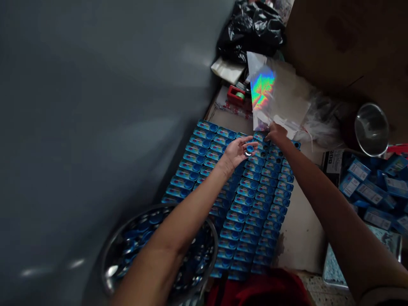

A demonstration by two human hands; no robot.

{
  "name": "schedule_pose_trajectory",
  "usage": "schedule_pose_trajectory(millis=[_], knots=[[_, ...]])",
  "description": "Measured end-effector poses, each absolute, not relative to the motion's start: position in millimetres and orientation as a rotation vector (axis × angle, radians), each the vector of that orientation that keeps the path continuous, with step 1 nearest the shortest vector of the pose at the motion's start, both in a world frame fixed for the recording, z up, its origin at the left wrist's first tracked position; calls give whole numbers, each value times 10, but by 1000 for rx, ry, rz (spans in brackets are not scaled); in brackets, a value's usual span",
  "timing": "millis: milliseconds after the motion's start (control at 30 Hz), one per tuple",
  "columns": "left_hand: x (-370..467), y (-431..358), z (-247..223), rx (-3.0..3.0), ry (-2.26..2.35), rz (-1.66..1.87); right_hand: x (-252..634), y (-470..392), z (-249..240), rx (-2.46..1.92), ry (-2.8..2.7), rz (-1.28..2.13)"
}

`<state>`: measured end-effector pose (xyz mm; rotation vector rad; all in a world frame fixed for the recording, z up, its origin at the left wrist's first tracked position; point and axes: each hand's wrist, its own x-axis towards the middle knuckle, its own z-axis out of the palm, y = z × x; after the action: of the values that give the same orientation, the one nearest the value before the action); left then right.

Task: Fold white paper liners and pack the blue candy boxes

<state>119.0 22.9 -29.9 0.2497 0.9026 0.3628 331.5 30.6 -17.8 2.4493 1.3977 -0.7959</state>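
My left hand [239,152] is palm up with its fingers apart, and small round blue-and-silver pieces [249,150] rest on the fingers. Below it lie rows of blue packs [245,191], many showing a round blue spot at one end. My right hand [276,133] reaches to the far end of the rows, beside a shiny sheet [263,87] with rainbow reflections. Its fingers are bent down at a pack, and what they hold, if anything, is too small to tell. Under my left forearm stands a metal bowl [106,255] of blue and silver pieces.
A red tape dispenser [236,95] and a black plastic bag [251,32] are at the back. On the right are a metal cup [371,129], a pile of blue boxes [371,192] and a tray of pale blue bits [334,265]. A grey wall fills the left.
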Motion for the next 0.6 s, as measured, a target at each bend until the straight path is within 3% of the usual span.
schedule_pose_trajectory(millis=[167,300,600], knots=[[1091,94,-222,273,998,350,2988,-53,-41,2511,1803,-684],[1175,-42,-323,206,986,364,2638,-661,-156,2500,2193,-925],[1279,-339,-385,81,1017,255,2697,-983,-285,2891,1880,-1174]])
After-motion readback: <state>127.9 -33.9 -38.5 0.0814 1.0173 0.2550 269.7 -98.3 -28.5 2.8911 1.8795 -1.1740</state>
